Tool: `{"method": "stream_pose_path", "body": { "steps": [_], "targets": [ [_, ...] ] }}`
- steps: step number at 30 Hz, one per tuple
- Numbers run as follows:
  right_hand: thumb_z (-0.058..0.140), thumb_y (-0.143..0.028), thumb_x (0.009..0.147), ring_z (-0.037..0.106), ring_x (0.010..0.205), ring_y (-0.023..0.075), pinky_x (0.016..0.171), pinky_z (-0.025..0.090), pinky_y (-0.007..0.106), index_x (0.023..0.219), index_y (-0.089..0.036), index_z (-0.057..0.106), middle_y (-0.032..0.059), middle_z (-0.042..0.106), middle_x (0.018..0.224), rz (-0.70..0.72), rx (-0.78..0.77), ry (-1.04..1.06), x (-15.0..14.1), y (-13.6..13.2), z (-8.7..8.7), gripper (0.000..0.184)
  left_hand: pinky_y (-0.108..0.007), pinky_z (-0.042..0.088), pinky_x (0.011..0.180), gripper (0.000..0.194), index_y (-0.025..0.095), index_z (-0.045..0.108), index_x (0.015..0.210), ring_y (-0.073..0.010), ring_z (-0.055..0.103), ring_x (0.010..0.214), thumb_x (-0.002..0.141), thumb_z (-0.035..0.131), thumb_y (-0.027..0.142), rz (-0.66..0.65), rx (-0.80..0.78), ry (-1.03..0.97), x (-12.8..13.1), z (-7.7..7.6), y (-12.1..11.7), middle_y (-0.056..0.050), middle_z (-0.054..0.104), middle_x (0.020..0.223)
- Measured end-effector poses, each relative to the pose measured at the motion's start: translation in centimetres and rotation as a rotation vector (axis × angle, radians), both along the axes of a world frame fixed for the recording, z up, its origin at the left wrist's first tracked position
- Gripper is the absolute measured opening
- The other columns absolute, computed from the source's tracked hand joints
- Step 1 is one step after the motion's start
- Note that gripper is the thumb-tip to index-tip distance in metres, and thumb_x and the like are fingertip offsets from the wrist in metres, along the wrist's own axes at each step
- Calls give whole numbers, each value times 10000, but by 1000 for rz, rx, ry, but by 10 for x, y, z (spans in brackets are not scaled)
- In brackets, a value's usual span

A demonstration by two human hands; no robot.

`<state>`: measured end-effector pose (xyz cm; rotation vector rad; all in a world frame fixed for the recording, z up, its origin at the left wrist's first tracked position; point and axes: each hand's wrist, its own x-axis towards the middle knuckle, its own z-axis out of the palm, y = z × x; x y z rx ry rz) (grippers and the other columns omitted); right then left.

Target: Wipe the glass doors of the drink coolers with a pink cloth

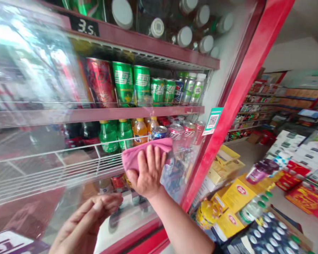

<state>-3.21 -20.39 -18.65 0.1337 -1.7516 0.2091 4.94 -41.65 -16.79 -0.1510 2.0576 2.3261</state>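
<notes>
taking twelve o'clock as the top of the view, the pink cloth (128,160) sits under the right hand (148,178), seemingly flat against the glass door (29,84) of a drinks cooler. its long axis runs from about nine o'clock to between two and three, so it lies crosswise to the right fingers, which point toward twelve. these fingers are spread and laid flat over the cloth, open rather than pinching it; the thumb reaches toward ten or eleven, and some cloth shows beyond the fingertips.

the left hand (86,220) is apart from the cloth, which lies at one o'clock from its fingertips. its fingers are bent and bunched together with nothing visible in them; blur and angle hide whether they are fully closed. the right hand is the nearer one, being on the cloth itself.

around the cloth, the red door frame (243,95) stands at three o'clock and a qr sticker (213,121) at two. seen through the glass, an orange bottle (140,131) is near twelve, green bottles (108,137) near ten, and a white wire shelf (60,167) stretches away toward nine.
</notes>
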Motion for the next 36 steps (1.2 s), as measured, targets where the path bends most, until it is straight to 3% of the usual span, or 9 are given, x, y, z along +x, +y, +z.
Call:
{"method": "stream_pose_path", "body": {
  "steps": [2,5,8,10,14,18,28,33,36],
  "targets": [
    [534,-566,1110,310,1747,304,1457,149,565,1745,-261,460,117,603,1714,72,156,35,1,-10,1,708,-474,667,1061,785,206,846,985,-382,787,1187,587,878,882,-20,-42,-45,-3,4,6,-146,846,1149],
    [539,-592,1111,333,1741,285,1455,188,524,1753,-244,449,125,588,1726,90,230,78,0,8,11,736,-376,661,1045,701,231,831,959,-313,809,1134,654,857,862,11,-149,77,-1,7,1,-113,854,1104],
    [497,-593,1126,279,1757,386,1411,251,660,1825,-149,249,235,418,1818,1,136,91,-2,45,30,864,-360,666,1024,551,251,812,1034,-284,821,1137,852,764,770,72,-264,290,2,8,-16,-96,854,1160],
    [430,-614,1141,227,1760,464,1353,270,781,1832,-117,185,291,292,1856,-62,28,93,-4,66,44,886,-369,651,1069,464,278,799,1193,-270,809,1203,945,721,663,164,-410,464,4,8,-30,-80,842,1265],
    [353,-649,1149,194,1760,505,1304,261,865,1835,-105,140,326,217,1866,-118,-125,113,-9,66,65,901,-424,500,1306,592,345,612,1576,-261,644,1513,998,726,403,355,-734,835,7,9,-56,-56,682,1613],
    [348,-646,1151,200,1759,506,1282,294,873,1839,-135,157,322,229,1865,-140,-130,117,-13,12,80,878,-442,416,1383,718,327,480,1698,-269,498,1651,1013,695,305,421,-840,943,11,9,-79,-65,553,1748],
    [353,-704,1136,251,1729,551,1260,308,872,1833,-180,222,309,303,1840,-36,83,55,-10,-135,118,881,-418,473,1344,694,287,467,1702,-255,505,1648,1036,664,301,507,-897,897,22,-8,-144,-86,553,1745],
    [447,-655,1139,278,1724,520,1304,247,848,1807,-219,328,269,384,1816,75,179,17,-10,-204,121,807,-408,503,1319,658,286,501,1669,-252,543,1619,1033,669,295,505,-901,888,29,-13,-176,-92,588,1714],
    [540,-620,1124,279,1733,487,1333,198,835,1778,-318,404,182,432,1818,219,244,-102,-10,-245,114,733,-436,523,1305,660,297,517,1655,-270,563,1602,1018,688,271,505,-866,888,37,-18,-193,-100,588,1710]
  ]
}}
